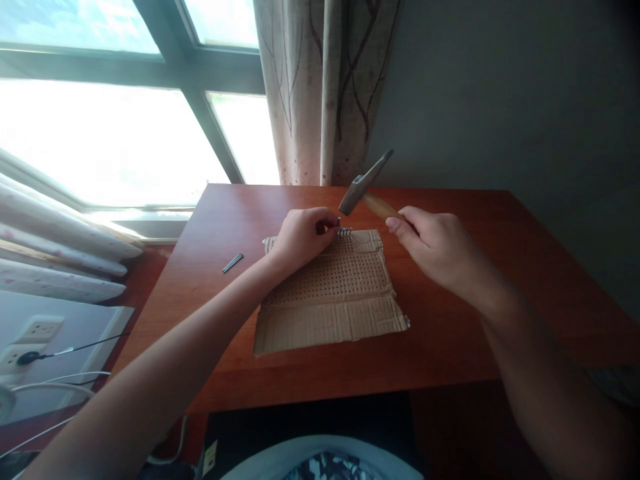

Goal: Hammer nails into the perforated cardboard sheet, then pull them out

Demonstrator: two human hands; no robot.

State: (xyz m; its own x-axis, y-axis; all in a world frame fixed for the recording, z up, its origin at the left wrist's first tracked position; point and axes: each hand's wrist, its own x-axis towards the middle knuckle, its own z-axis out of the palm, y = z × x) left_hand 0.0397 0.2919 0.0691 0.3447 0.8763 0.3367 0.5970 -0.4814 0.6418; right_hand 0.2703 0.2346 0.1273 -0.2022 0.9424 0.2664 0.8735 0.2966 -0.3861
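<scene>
My right hand (435,243) is closed around the wooden handle of a hammer (367,187). The hammer's metal head is raised just above the far edge of a piece of cardboard (330,323). Thumb and forefinger of my left hand (307,233) pinch a nail (339,221), which stands upright below the hammer face. Beside it, a short row of nails (345,232) sticks up near the cardboard's far edge. Rows of small holes cover the middle of the sheet. My left wrist and forearm hide its left part.
A few loose nails (233,263) lie on the wooden table (450,347), left of the cardboard. Behind the table hang patterned curtains (300,100) beside a bright window (100,133). At the lower left, a wall socket (37,333) holds a black plug with cables.
</scene>
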